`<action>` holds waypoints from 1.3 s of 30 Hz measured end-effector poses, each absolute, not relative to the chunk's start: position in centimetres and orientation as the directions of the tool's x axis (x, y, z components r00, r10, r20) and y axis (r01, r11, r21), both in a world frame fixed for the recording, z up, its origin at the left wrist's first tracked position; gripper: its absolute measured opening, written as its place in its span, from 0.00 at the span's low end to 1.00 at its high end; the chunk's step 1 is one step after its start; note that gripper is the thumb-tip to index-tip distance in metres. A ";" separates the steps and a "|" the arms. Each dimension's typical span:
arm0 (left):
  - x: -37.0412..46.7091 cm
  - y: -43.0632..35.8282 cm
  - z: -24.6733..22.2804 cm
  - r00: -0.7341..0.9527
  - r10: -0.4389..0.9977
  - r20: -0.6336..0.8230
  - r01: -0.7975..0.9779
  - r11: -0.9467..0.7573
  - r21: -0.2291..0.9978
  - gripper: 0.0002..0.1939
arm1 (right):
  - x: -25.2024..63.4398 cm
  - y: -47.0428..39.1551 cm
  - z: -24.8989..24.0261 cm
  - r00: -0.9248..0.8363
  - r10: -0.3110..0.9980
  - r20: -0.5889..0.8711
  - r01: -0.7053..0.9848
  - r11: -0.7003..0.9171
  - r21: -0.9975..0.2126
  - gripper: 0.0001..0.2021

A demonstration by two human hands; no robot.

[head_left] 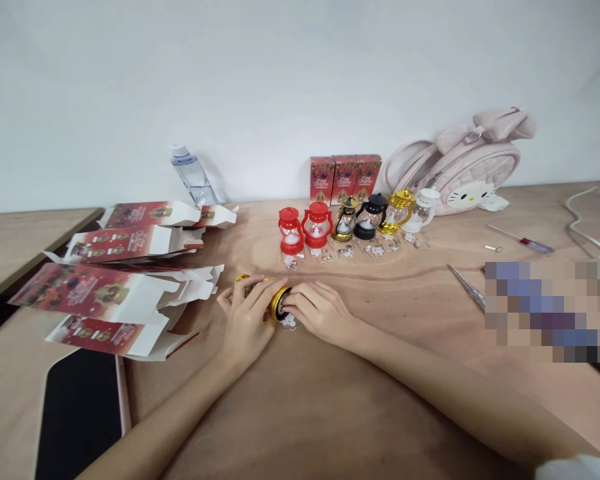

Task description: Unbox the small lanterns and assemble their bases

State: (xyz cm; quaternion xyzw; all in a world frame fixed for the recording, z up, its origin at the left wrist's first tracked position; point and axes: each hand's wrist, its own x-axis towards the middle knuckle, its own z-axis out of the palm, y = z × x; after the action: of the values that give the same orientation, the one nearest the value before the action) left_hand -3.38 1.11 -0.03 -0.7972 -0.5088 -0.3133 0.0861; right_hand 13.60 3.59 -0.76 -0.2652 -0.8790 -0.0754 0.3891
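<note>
A small gold lantern (276,301) lies on its side on the wooden table (380,400), held between both hands. My left hand (247,319) wraps its body from the left; my right hand (320,310) grips its base end, fingers on the underside. A small clear tag (290,323) lies under the right fingertips. Behind them stands a row of little lanterns: two red (291,231) (317,225), a dark gold one (345,219), a black one (371,217), a gold one (398,211) and a white one (422,209).
Several opened red-and-white cartons (113,287) lie piled at the left. Three closed red boxes (345,177) stand by the wall, next to a pink cat-face bag (460,170). A clear bottle (193,177) leans at the back. Screwdriver (523,241), tweezers (467,287) and a white cable (583,223) lie at the right.
</note>
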 end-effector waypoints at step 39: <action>-3.3 0.9 0.3 0.273 0.773 0.573 0.880 -0.442 0.177 0.33 | 13.4 3.6 -1.3 -0.587 0.407 0.700 0.597 0.802 0.035 0.11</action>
State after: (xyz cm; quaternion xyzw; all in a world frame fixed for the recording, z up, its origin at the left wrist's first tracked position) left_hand -3.32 0.93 0.26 -0.7929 -0.5210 -0.3035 0.0880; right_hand 13.37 3.64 -1.26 -0.2848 -0.8807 -0.1343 0.3538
